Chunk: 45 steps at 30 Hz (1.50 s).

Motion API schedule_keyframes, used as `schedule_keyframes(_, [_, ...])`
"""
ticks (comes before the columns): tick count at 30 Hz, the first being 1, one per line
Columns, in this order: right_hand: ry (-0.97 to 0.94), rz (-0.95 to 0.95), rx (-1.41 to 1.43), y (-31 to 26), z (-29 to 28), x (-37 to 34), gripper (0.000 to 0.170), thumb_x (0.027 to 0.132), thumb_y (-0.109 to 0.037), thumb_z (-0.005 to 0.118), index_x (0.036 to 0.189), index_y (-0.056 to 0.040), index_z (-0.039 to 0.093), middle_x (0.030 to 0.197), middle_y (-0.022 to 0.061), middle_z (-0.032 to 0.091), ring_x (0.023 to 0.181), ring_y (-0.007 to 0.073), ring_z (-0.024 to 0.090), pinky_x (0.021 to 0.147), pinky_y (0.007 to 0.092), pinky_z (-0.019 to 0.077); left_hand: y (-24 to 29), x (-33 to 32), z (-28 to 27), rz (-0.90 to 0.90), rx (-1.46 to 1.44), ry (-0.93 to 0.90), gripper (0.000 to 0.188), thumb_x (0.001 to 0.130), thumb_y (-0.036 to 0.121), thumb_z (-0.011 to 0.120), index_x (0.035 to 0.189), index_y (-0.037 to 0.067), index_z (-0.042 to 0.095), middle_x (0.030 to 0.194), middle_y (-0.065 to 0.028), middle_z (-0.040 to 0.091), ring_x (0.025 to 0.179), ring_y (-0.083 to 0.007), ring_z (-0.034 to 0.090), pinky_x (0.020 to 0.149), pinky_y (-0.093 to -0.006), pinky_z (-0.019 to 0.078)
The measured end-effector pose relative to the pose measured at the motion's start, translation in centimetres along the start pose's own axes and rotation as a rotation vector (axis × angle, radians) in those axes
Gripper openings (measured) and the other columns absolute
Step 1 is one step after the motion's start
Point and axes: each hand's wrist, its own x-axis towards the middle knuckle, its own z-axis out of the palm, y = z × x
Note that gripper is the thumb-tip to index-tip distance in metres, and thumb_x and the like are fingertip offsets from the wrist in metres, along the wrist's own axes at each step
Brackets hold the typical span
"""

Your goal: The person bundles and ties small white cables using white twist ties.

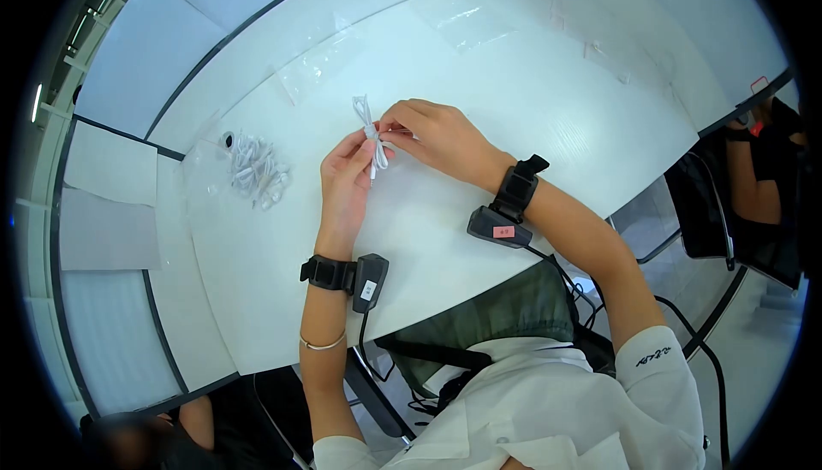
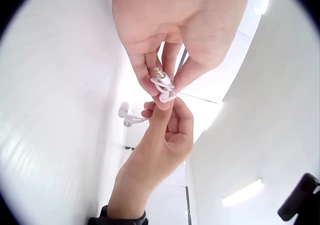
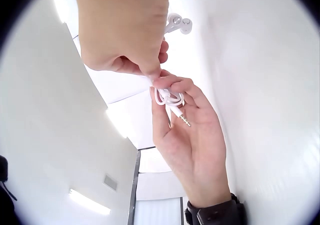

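A pair of white earphones, its cord folded into a narrow bundle, is held over the white table. My left hand grips the bundle between thumb and fingers. From the other side my right hand pinches the cord at the bundle's middle, fingertips close to the left ones. Looped cord and a metal-tipped plug stick out by the left fingers in the left wrist view. Two earbuds hang out beyond the right hand in the right wrist view.
A heap of bundled white earphones lies at the left of the table. Clear plastic bags lie toward the back, another bag at the far right. White partitions border the table. Other people sit at both sides.
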Motion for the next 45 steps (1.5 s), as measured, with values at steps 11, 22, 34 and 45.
schedule_keyframes(11, [-0.082, 0.178, 0.294, 0.5, 0.7, 0.1, 0.011, 0.083, -0.012, 0.057, 0.088, -0.0039, 0.051, 0.067, 0.0086, 0.054, 0.064, 0.0227, 0.056, 0.058, 0.0324, 0.0444, -0.2, 0.0, 0.3, 0.029, 0.068, 0.074, 0.031, 0.087, 0.008, 0.053, 0.113, -0.010, 0.052, 0.097, -0.0111, 0.062, 0.085, -0.0150, 0.060, 0.079, -0.0249, 0.0457])
schedule_keyframes(22, [-0.125, 0.283, 0.435, 0.3, 0.3, 0.3, 0.012, 0.085, -0.009, 0.057, 0.093, -0.0009, 0.053, 0.060, 0.0001, 0.039, 0.055, 0.0074, 0.041, 0.054, 0.0236, 0.0391, 0.0, -0.2, 0.8, 0.064, 0.123, 0.113, 0.032, 0.086, 0.006, 0.056, 0.115, -0.008, 0.052, 0.096, -0.0104, 0.063, 0.088, -0.0143, 0.060, 0.080, -0.0239, 0.0449])
schedule_keyframes(34, [-0.070, 0.286, 0.385, 0.6, 0.4, 0.0, 0.010, 0.081, -0.012, 0.061, 0.085, -0.0032, 0.059, 0.052, 0.0020, 0.041, 0.048, 0.0116, 0.038, 0.048, 0.0275, 0.0320, 0.0, -0.3, 1.1, 0.088, 0.186, 0.105, 0.033, 0.083, 0.008, 0.062, 0.111, -0.006, 0.053, 0.098, -0.0096, 0.062, 0.089, -0.0145, 0.060, 0.079, -0.0241, 0.0433])
schedule_keyframes(45, [-0.043, 0.316, 0.406, 0.3, 0.7, 0.0, 0.010, 0.081, -0.010, 0.061, 0.088, -0.0018, 0.060, 0.054, -0.0023, 0.035, 0.051, 0.0069, 0.031, 0.048, 0.0244, 0.0296, -0.2, -0.2, 0.7, 0.133, 0.182, 0.086, 0.032, 0.079, 0.005, 0.066, 0.107, -0.002, 0.052, 0.100, -0.0073, 0.060, 0.091, -0.0147, 0.060, 0.077, -0.0246, 0.0432])
